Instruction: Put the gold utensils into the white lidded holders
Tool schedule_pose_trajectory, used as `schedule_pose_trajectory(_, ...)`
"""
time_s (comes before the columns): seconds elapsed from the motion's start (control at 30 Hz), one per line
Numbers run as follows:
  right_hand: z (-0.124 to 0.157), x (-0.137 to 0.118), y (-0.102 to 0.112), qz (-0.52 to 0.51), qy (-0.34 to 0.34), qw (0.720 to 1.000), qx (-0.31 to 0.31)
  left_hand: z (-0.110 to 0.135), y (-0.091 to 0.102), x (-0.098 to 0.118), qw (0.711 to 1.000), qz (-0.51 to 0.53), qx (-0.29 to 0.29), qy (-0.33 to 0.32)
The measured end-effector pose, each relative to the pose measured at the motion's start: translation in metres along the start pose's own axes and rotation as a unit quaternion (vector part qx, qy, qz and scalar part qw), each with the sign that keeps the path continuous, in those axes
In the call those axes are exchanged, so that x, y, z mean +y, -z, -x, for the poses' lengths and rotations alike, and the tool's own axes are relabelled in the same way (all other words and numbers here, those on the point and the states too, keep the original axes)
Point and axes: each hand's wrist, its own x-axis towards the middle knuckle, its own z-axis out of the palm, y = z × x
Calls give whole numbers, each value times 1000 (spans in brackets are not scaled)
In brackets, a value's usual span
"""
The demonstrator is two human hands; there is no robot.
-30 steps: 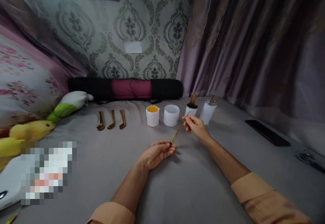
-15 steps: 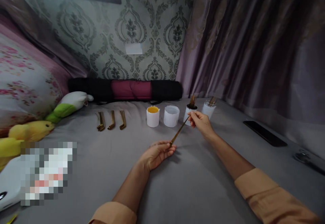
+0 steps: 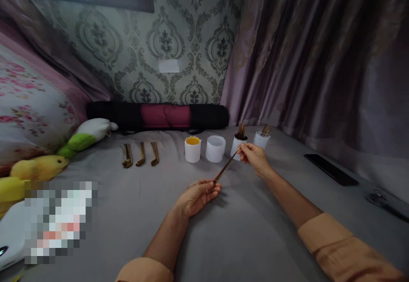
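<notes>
A slender brown strip, perhaps a bundle of thin strands, is stretched slantwise between my two hands. My left hand, palm partly turned up, pinches its lower end. At the upper end, the fingertips of my right hand are closed on it, just in front of a white tub with a dark rim. Brown strands stick up out of that tub. To its left stand an empty-looking white tub and a white tub of yellow contents. Three bent brown strand bundles lie farther left.
Another white tub with brown strands stands behind my right hand. A black phone and a dark-handled object lie right on the grey sheet. Plush toys line the left; a black and maroon roll lies along the wall.
The view has tilted up slightly, so things sit a little lower in the picture. Both hands keep their hold on the brown strip, with hardly any other movement.
</notes>
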Motion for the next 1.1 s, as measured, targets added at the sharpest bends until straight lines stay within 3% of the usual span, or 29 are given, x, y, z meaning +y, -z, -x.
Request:
schedule_pose_trajectory(0.47,-1,-5,8,-6,-10,1000,22,3,0,3,1000,15,3,-5)
schedule_pose_trajectory(1.1,-21,-39,59,30,9,994,107,4,1,9,998,51,24,8)
